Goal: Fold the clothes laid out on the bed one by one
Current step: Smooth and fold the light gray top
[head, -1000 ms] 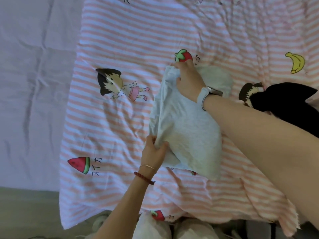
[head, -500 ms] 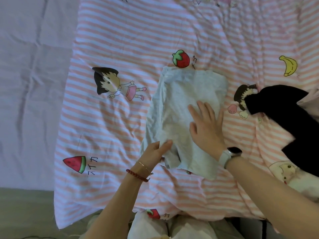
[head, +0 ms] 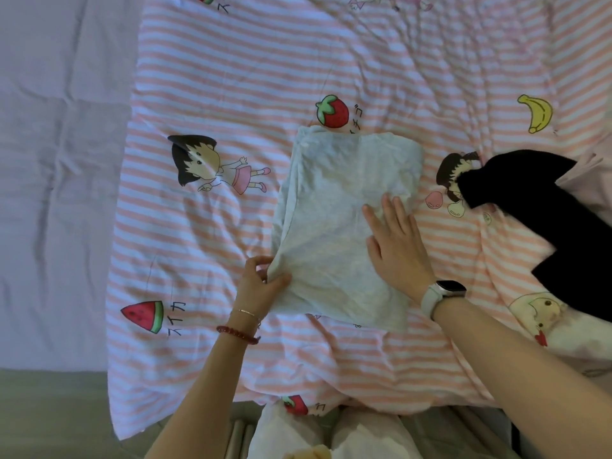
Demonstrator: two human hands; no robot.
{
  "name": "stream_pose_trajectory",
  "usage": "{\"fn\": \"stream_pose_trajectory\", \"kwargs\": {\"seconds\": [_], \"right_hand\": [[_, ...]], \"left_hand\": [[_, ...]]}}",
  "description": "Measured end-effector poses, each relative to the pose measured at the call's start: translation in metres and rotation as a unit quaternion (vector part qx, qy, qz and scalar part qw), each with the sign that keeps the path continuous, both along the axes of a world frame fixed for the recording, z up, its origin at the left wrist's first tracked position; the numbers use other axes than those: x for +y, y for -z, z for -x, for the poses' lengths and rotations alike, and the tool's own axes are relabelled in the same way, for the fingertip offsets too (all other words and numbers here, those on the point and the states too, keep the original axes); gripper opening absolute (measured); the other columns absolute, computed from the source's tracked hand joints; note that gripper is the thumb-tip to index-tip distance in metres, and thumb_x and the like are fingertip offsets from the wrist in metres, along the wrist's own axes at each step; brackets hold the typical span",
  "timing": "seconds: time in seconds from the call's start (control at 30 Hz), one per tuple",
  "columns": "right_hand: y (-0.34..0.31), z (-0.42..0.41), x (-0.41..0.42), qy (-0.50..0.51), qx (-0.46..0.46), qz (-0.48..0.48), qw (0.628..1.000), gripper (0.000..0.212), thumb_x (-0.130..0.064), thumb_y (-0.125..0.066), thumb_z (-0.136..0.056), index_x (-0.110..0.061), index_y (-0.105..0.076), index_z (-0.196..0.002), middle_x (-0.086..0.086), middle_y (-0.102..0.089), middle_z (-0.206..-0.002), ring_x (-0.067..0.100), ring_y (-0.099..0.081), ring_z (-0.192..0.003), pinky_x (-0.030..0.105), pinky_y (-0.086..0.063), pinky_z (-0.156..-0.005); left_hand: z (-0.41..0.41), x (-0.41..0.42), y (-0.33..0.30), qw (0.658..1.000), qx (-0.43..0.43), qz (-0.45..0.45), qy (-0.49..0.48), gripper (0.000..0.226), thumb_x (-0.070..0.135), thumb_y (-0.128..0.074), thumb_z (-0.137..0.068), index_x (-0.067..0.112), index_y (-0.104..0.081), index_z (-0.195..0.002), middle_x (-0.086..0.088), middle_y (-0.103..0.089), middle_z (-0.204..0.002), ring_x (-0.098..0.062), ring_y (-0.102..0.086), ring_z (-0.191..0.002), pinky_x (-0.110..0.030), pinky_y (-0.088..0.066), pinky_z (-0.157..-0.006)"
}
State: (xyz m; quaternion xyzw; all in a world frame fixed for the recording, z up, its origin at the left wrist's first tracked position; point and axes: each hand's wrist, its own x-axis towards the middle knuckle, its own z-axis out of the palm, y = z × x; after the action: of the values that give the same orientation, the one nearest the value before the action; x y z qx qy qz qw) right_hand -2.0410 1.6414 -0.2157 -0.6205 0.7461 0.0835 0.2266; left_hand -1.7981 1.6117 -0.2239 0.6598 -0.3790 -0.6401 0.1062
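Striped bed (head: 231, 77), one grey garment (head: 331, 210), one black garment (head: 546, 210)

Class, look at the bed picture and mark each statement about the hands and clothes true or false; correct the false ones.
1. The right hand lies flat on the grey garment. True.
2. The left hand is off the garment. False: it pinches its near left corner.
3. A black garment lies to the right. True.
4. The grey garment covers the banana print. False: the banana is uncovered, further right.
5. The watch is on the left wrist. False: on the right.
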Motion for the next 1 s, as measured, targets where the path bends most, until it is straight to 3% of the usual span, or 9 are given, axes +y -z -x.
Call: {"fn": "stream_pose_trajectory", "kwargs": {"seconds": [0.13,0.23,0.37,0.47,0.6,0.67,0.77,0.87,1.0], "right_hand": [[0.002,0.001,-0.001,0.002,-0.006,-0.004,1.0,0.057,-0.025,-0.029,-0.098,-0.024,-0.004,-0.15,0.01,0.009,-0.157,0.021,0.018,-0.143,0.041,0.005,-0.116],[0.003,0.001,-0.001,0.009,-0.006,0.006,1.0,0.057,-0.023,-0.03,-0.098,-0.023,-0.007,-0.15,0.009,0.005,-0.158,0.022,0.014,-0.144,0.041,0.003,-0.116],[0.005,-0.001,0.0,0.019,-0.008,0.023,1.0,0.056,-0.02,-0.032,-0.097,-0.022,-0.014,-0.15,0.009,-0.002,-0.158,0.023,0.01,-0.145,0.042,0.002,-0.116],[0.006,-0.002,0.002,0.025,-0.009,0.042,0.999,0.057,-0.018,-0.035,-0.096,-0.02,-0.017,-0.149,0.01,-0.004,-0.157,0.021,0.01,-0.144,0.044,0.0,-0.116],[0.009,-0.001,0.003,0.017,-0.012,0.031,0.999,0.058,-0.028,-0.031,-0.098,-0.022,-0.006,-0.15,0.005,0.011,-0.155,0.017,0.018,-0.141,0.047,0.003,-0.115],[0.012,-0.004,0.003,0.015,-0.003,-0.016,1.0,0.059,-0.036,-0.024,-0.099,-0.023,0.005,-0.149,0.006,0.014,-0.156,0.019,0.017,-0.143,0.048,0.007,-0.114],[0.018,-0.006,0.006,0.035,0.012,-0.052,0.998,0.059,-0.039,-0.017,-0.098,-0.028,0.014,-0.147,0.004,0.019,-0.156,0.023,0.017,-0.143,0.052,0.009,-0.112],[0.023,-0.007,0.009,0.047,0.029,-0.052,0.997,0.059,-0.036,-0.017,-0.098,-0.029,0.014,-0.147,0.004,0.02,-0.155,0.027,0.017,-0.143,0.058,0.008,-0.11],[0.032,-0.012,0.016,0.063,0.033,-0.032,0.997,0.058,-0.039,-0.021,-0.099,-0.027,0.006,-0.148,0.008,0.011,-0.157,0.031,0.007,-0.144,0.062,0.0,-0.109]], "left_hand": [[0.022,-0.042,0.002,0.989,0.098,-0.088,-0.071,0.045,0.026,-0.066,-0.084,0.004,-0.05,-0.12,-0.013,-0.06,-0.119,-0.026,-0.06,-0.105,-0.041,-0.049,-0.093],[0.046,-0.082,0.0,0.97,0.186,-0.145,-0.055,0.048,0.036,-0.059,-0.086,0.005,-0.057,-0.122,-0.014,-0.064,-0.117,-0.028,-0.062,-0.106,-0.042,-0.051,-0.091],[0.074,-0.118,-0.005,0.978,0.144,-0.145,-0.05,0.052,0.038,-0.067,-0.082,0.005,-0.058,-0.121,-0.012,-0.065,-0.114,-0.028,-0.064,-0.103,-0.043,-0.051,-0.091],[0.089,-0.125,-0.008,0.985,0.134,-0.104,-0.031,0.039,0.027,-0.071,-0.08,0.003,-0.063,-0.108,-0.015,-0.068,-0.104,-0.028,-0.067,-0.09,-0.041,-0.056,-0.078],[0.084,-0.126,-0.001,0.988,0.065,0.102,-0.091,0.014,0.015,-0.071,-0.08,0.015,-0.059,-0.087,0.002,-0.064,-0.082,-0.013,-0.062,-0.072,-0.027,-0.055,-0.066],[0.079,-0.129,0.005,0.984,-0.002,0.151,-0.091,0.02,0.019,-0.066,-0.084,0.013,-0.051,-0.095,0.005,-0.057,-0.083,-0.013,-0.056,-0.073,-0.023,-0.049,-0.064],[0.078,-0.139,0.015,0.989,-0.04,0.135,-0.046,0.039,0.026,-0.061,-0.088,0.012,-0.042,-0.12,-0.001,-0.052,-0.102,-0.017,-0.053,-0.088,-0.022,-0.046,-0.07],[0.084,-0.144,0.015,0.986,-0.02,0.167,-0.001,0.052,0.017,-0.061,-0.088,0.01,-0.035,-0.132,-0.003,-0.054,-0.108,-0.02,-0.057,-0.095,-0.032,-0.049,-0.083],[0.088,-0.134,0.018,0.955,-0.125,0.257,0.078,0.063,0.016,-0.058,-0.087,0.012,-0.028,-0.141,-0.009,-0.046,-0.132,-0.023,-0.048,-0.114,-0.024,-0.038,-0.084]]}}
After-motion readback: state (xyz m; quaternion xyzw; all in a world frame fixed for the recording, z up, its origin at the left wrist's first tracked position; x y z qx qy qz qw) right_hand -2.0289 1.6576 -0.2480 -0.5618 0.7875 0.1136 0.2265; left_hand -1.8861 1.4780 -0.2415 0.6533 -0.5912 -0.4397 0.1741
